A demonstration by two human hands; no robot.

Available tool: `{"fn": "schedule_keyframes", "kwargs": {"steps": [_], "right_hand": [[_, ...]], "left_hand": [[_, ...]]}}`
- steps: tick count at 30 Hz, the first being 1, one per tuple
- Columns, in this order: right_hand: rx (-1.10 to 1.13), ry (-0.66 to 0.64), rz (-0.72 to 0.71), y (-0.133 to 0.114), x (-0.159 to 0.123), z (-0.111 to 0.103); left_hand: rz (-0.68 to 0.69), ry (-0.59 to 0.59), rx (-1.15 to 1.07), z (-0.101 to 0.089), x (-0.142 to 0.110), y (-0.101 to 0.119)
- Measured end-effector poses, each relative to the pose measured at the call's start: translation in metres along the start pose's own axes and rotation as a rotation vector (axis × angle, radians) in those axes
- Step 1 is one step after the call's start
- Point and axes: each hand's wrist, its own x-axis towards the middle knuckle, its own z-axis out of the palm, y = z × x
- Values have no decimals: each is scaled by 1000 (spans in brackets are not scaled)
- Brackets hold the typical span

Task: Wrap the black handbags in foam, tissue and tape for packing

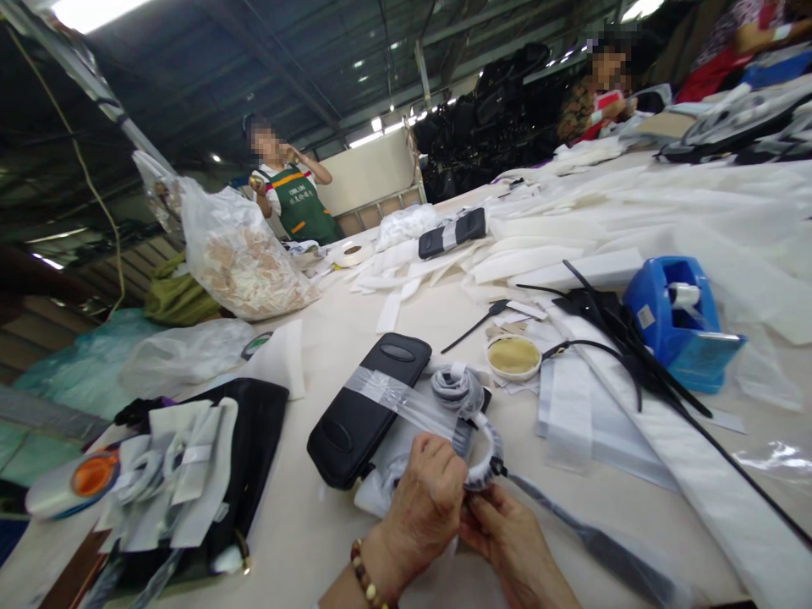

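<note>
My left hand, with a bead bracelet at the wrist, is closed around a curved strap wrapped in white foam near the table's front edge. My right hand pinches the same wrapped strap from below, where a black strap end trails off to the right. Just behind lies a black padded case with clear tape stuck across it, and a coiled foam-wrapped piece rests at its right side.
A blue tape dispenser and black cable ties lie at the right. A small round dish sits mid-table. Black bag parts with white wraps are at the left, a filled plastic bag behind. A person in a green apron stands beyond.
</note>
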Motion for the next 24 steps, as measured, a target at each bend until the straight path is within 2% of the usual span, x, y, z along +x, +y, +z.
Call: {"fn": "schedule_keyframes", "kwargs": {"steps": [4, 7, 15, 24], "right_hand": [[23, -62, -37, 1, -7, 2], [43, -50, -70, 4, -9, 2], [65, -13, -80, 8, -4, 1], [60, -39, -77, 11, -3, 0]], "left_hand": [[82, 4, -1, 0, -1, 2], [123, 12, 13, -1, -2, 5], [45, -29, 6, -5, -5, 6], [62, 38, -46, -3, -9, 5]]}}
